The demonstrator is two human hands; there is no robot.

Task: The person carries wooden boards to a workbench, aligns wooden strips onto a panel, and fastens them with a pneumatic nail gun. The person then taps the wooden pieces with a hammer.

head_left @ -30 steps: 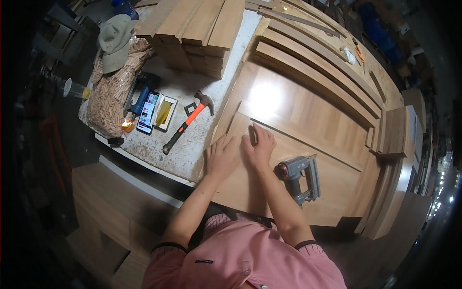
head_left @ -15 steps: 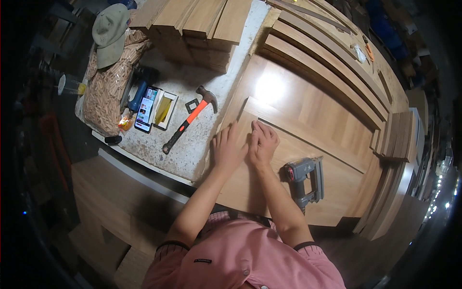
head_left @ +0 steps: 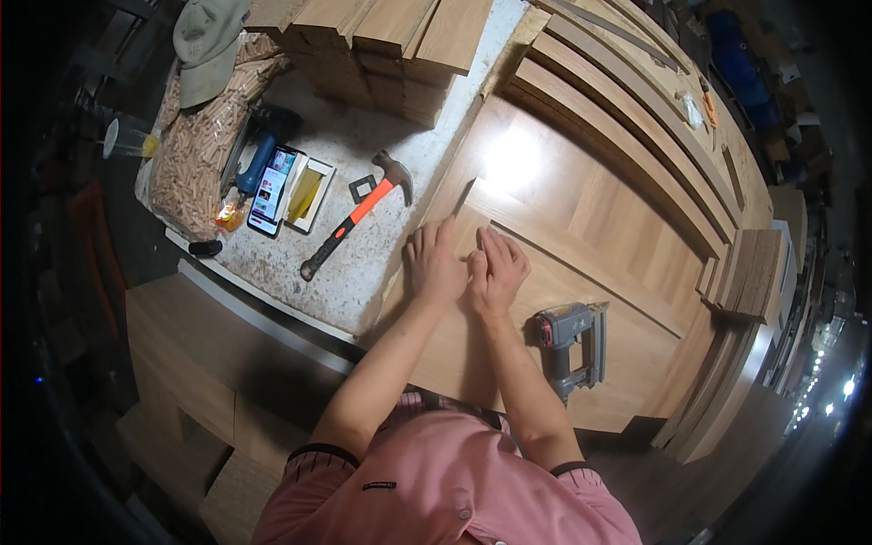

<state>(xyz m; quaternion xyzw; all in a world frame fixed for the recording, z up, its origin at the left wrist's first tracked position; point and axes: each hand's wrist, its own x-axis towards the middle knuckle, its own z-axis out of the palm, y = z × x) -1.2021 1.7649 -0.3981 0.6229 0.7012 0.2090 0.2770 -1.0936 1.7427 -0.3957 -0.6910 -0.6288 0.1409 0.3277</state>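
Observation:
My left hand lies on a light wooden board, fingers stretched toward its left edge. Close beside it, my right hand rests on the same board with fingers bent together and the thumb toward the left hand. Anything between those fingers is too small or hidden to make out. Beyond the fingertips, a narrow wooden strip runs diagonally down to the right, a dark line along its near side. To the right of my right forearm, a grey nail gun lies on the board, untouched.
On the speckled white bench lie an orange-and-black hammer, a lit phone, an open box and a bag of wooden dowels under a cap. Stacked boards stand behind; long strips line the far right.
The whole view has shifted slightly. My left hand's fingers bend a little differently on the board, and my right fingers have loosened slightly. The nail gun and hammer stay where they lay.

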